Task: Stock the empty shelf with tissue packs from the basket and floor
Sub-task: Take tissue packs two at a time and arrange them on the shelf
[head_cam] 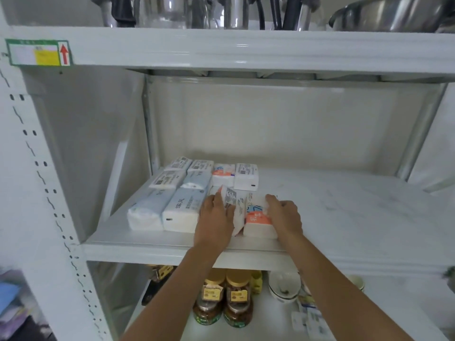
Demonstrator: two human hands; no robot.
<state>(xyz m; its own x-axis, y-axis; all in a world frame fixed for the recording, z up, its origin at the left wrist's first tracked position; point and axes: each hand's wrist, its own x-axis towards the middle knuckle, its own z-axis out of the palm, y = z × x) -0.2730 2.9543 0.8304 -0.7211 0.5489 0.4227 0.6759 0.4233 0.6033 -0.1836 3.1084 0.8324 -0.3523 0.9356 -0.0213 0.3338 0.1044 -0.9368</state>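
Two tissue packs (248, 215) sat at mid-frame on the white shelf (344, 207), the left hand (215, 217) and right hand (283, 215) each closed around one. Stocked packs (182, 190) filled the shelf's left part. Jars (224, 299) stood lower centre; metal pots (389, 13) lined the top.

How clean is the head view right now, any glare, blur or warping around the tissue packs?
Head view: wide-angle warp bends the shelf edge and left upright; glare streaks the upper shelf lip; hands and tissue packs centre-frame are fairly sharp, while lower corners blur.
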